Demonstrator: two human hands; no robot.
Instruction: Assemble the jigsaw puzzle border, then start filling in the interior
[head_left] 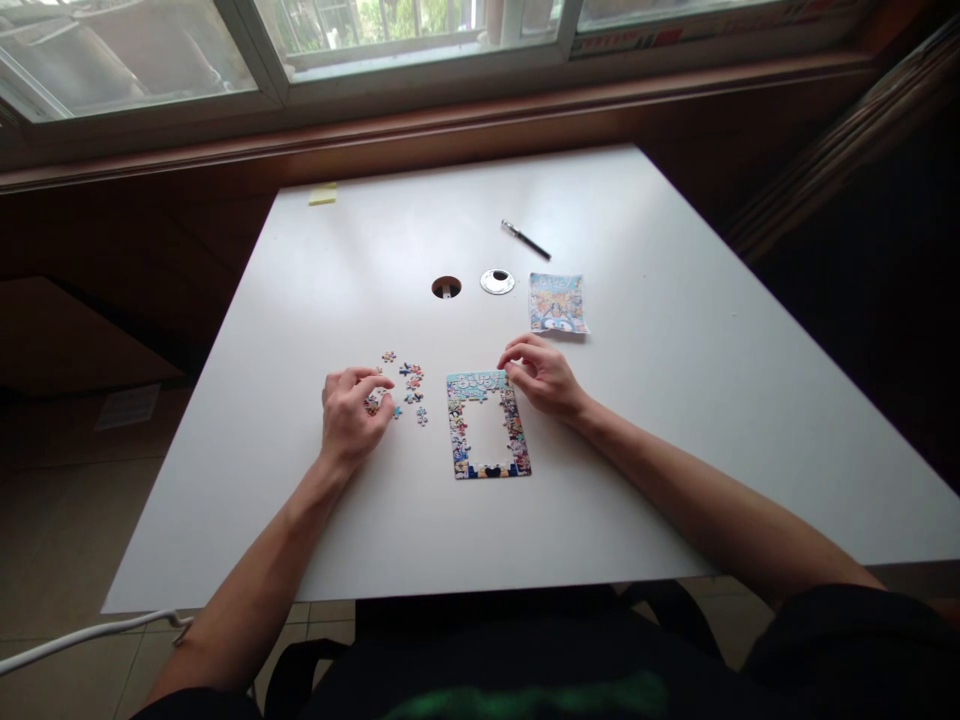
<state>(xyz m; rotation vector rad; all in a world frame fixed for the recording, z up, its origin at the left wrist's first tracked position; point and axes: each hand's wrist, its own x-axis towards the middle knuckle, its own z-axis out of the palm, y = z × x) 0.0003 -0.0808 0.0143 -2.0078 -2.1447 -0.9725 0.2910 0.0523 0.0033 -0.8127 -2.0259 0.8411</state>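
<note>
A partly assembled jigsaw puzzle (pixel 514 425) lies flat on the white table, its picture border joined around a bare white middle. At its upper right corner is my right hand (pixel 546 377), fingers curled and the thumb and index fingertips close together on that corner. To the left, my left hand (pixel 352 410) hovers over loose puzzle pieces (pixel 413 383), its thumb and index finger apart with nothing visible between them. Several pieces are scattered beside and beyond that hand; some are partly hidden under its fingers.
A printed puzzle packet (pixel 556 303) lies beyond my right hand, and a black pen (pixel 526 240) is farther back. A round hole (pixel 446 288) pierces the table (pixel 360 530) next to a silver disc-shaped cover (pixel 497 281). Yellow sticky notes (pixel 323 194) mark the far left edge.
</note>
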